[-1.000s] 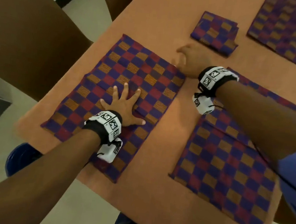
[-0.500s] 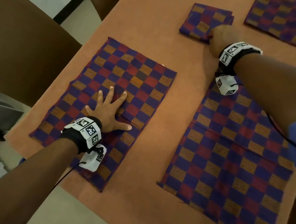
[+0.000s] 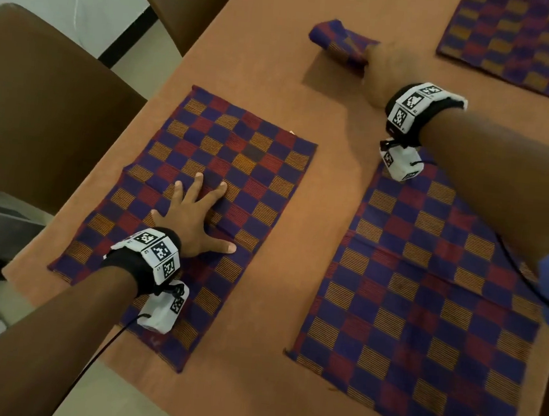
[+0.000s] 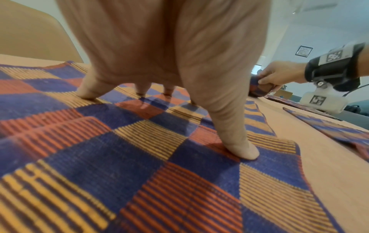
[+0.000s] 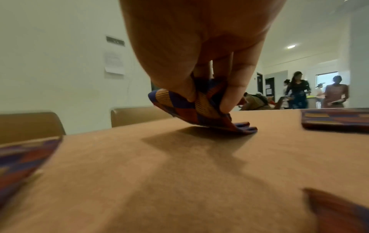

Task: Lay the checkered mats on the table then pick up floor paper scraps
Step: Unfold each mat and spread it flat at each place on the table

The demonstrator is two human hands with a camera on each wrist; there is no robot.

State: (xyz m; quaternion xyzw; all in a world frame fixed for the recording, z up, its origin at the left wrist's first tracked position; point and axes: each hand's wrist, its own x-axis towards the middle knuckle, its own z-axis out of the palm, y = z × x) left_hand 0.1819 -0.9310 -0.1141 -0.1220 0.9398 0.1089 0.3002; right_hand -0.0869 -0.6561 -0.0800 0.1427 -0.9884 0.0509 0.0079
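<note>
Since half a second ago, the right hand [image 3: 378,72] has closed on the small folded purple, red and orange checkered cloth mat [image 3: 341,43] at the far middle of the table and raised its near side; one corner remains on the surface. Thumb and fingers [image 5: 235,93] pinch the fold from both sides. The left hand [image 3: 195,218] is unchanged in position: flat, fingers spread and straight, pressing on the unfolded checkered mat at the left [image 3: 231,156], gripping nothing. In the left wrist view its fingertips [image 4: 242,151] bear directly on the weave.

That left mat lies flat near the table's left edge, with a crease across its middle. A second unfolded checkered mat [image 3: 424,306] lies flat to the right, well apart from the first, partly under the right forearm. A third spread checkered mat [image 3: 530,41] occupies the far right corner. All rest on the orange-brown table [image 3: 316,212]. Brown chairs [image 3: 41,111] stand along the left side. No paper scraps can be made out on the visible floor.
</note>
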